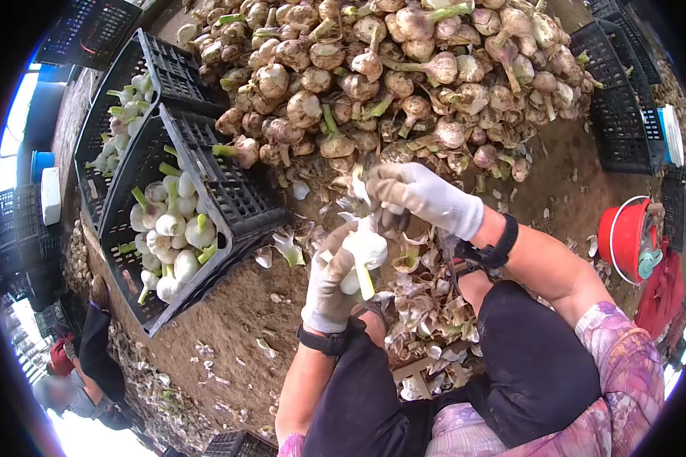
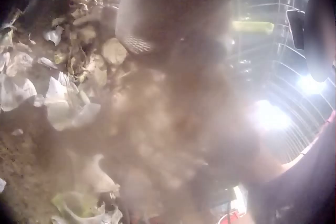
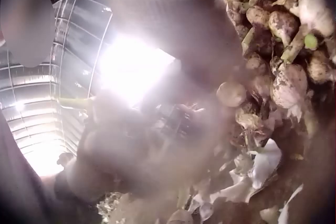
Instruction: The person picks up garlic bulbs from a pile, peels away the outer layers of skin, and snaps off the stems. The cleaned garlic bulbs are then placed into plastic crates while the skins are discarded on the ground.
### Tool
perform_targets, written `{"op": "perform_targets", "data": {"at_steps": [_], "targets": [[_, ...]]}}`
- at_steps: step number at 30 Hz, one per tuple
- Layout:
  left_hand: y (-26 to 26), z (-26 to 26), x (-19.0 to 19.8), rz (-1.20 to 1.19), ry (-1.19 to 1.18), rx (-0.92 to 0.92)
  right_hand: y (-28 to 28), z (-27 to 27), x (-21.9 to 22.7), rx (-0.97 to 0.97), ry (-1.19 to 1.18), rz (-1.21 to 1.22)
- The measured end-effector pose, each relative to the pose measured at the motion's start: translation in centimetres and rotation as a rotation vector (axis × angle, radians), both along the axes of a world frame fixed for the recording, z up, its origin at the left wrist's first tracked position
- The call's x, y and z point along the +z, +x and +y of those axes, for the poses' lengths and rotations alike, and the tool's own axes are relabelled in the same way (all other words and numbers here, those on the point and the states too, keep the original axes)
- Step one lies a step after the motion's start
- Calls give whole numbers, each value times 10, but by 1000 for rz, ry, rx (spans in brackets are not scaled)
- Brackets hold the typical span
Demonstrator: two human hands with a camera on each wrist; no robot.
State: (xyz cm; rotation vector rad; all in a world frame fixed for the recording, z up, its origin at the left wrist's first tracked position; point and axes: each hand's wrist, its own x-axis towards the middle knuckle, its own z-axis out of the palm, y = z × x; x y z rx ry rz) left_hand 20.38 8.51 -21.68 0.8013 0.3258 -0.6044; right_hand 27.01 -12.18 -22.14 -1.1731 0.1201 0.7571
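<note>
My gloved left hand grips a white garlic bulb, its cut green stem pointing down toward me. Just above it, my gloved right hand has curled fingers and pinches a strip of pale garlic skin. Both hands are close together over the peel-strewn ground between my knees. In the left wrist view a cut stem sticks out at the upper right; the same stem shows at the left of the right wrist view. Blur hides most of the fingers in both wrist views.
A big heap of unpeeled garlic lies ahead. Black crates at the left hold peeled white bulbs. Loose peels cover the ground below. At the right are a red bucket and another crate. Another person is lower left.
</note>
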Motion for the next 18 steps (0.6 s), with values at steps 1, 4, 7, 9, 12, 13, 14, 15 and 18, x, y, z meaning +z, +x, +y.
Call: {"op": "perform_targets", "data": {"at_steps": [1,4,7,9,12,13,14,15,18], "targets": [[0,-2,0,-30,30,25,-2,0,4,45,-23,0],[3,4,-5,-4,120,-29,-14,3,14,94,-94,-112],[7,-5,11,-71,178,-66,-15,6,14,88,-160,-170],[7,-6,17,-139,236,-133,-13,15,5,64,-198,-79],[9,-19,27,-264,330,-170,-15,32,-23,29,-324,-156],[10,-21,30,-287,355,-190,-13,35,-29,15,-342,-230],[11,-23,31,-248,366,-172,-15,31,-31,-15,-151,-139],[12,-23,32,-209,379,-151,-18,26,-31,-42,42,-49],[17,-16,24,-349,597,-148,-28,5,-8,-5,143,121]]}}
